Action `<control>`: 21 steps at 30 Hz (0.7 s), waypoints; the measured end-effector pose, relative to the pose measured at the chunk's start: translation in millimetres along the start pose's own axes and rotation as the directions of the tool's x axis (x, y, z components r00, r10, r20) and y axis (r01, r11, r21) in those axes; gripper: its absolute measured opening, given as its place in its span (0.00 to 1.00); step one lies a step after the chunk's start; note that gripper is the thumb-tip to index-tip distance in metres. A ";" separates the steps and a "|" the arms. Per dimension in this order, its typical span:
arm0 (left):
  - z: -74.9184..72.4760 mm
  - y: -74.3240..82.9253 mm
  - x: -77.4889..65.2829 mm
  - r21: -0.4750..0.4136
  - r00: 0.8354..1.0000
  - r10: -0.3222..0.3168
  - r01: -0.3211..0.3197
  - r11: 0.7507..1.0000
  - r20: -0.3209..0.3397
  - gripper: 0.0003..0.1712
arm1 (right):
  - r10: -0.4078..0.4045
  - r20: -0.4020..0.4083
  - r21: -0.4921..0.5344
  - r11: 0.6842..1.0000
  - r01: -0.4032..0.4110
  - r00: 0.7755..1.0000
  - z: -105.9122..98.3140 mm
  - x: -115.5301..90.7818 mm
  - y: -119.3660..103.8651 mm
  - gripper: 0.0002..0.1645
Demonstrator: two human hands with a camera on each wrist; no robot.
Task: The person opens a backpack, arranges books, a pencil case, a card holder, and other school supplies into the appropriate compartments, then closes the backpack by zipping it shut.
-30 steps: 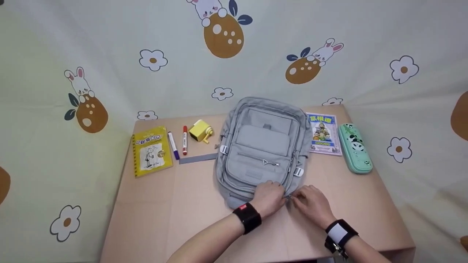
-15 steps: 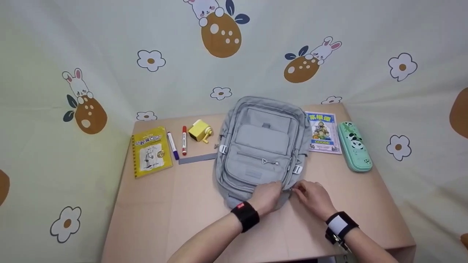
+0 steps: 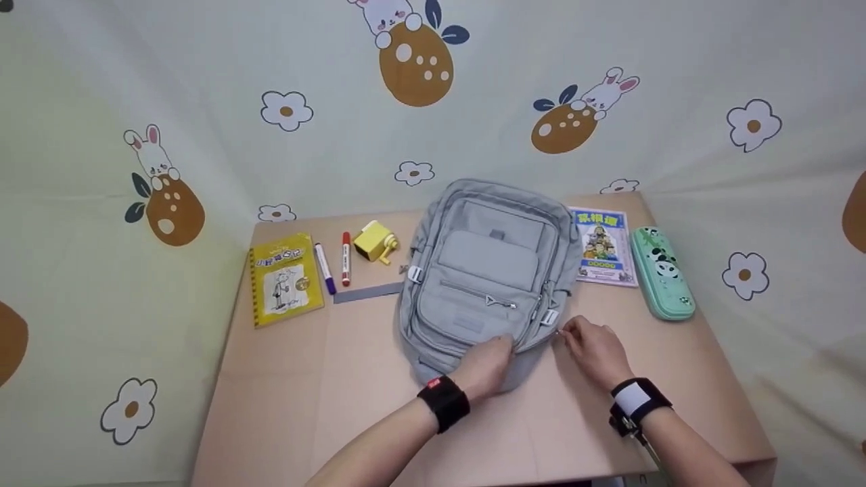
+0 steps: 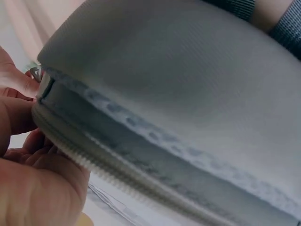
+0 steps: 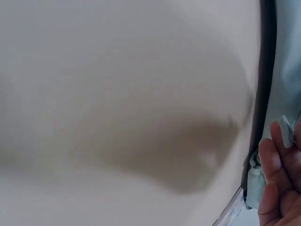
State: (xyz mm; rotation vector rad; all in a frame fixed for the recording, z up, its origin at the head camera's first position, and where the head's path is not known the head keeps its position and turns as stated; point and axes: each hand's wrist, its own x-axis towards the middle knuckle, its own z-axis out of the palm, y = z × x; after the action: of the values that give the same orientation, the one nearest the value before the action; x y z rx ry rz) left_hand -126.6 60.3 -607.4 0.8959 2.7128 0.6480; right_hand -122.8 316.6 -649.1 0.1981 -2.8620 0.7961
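Note:
A grey backpack [image 3: 487, 264] lies front side up on the table, its bottom toward me. My left hand [image 3: 486, 368] grips its lower edge; in the left wrist view, the left hand's fingers [image 4: 42, 183] hold the fabric beside a zipper [image 4: 89, 162] whose gap is open. At the backpack's lower right side, my right hand [image 3: 595, 348] pinches a small zipper pull. The right wrist view has the pull's tab [image 5: 285, 132] between the right hand's fingertips [image 5: 277, 136]. How far the zipper runs beneath the left hand is hidden.
Left of the backpack lie a yellow notebook [image 3: 287, 281], purple marker [image 3: 325, 268], red marker [image 3: 346, 259], yellow pencil sharpener [image 3: 372, 241] with a crank, and a grey strap [image 3: 369, 293]. To the right are a booklet [image 3: 602, 250] and green panda pencil case [image 3: 664, 274]. Patterned cloth hangs behind.
My right hand has moved up and to the right along the backpack's side with the zipper pull. My left hand has shifted slightly left along the bottom edge.

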 end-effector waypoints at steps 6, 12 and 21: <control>-0.7 -4.9 -2.7 -0.077 1.000 0.009 -0.010 0.997 -0.016 0.06 | 0.050 -0.014 0.000 0.999 -0.050 0.999 0.0 7.1 3.3 0.04; -0.8 -8.8 -2.8 -0.117 1.000 -0.007 0.005 0.993 -0.018 0.06 | 0.090 -0.005 -0.006 0.996 -0.090 0.996 -0.2 17.9 10.4 0.04; -2.8 -9.5 -4.8 -0.173 0.998 -0.061 0.064 0.983 0.020 0.04 | 0.151 -0.002 -0.021 0.988 -0.151 0.988 -0.7 37.0 18.7 0.07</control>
State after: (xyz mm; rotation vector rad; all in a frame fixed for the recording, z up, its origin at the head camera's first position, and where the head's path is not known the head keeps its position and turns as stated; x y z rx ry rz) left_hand -128.5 49.6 -609.0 0.7665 2.6103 0.8458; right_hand -162.1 329.8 -650.7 -0.0227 -2.9112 0.7911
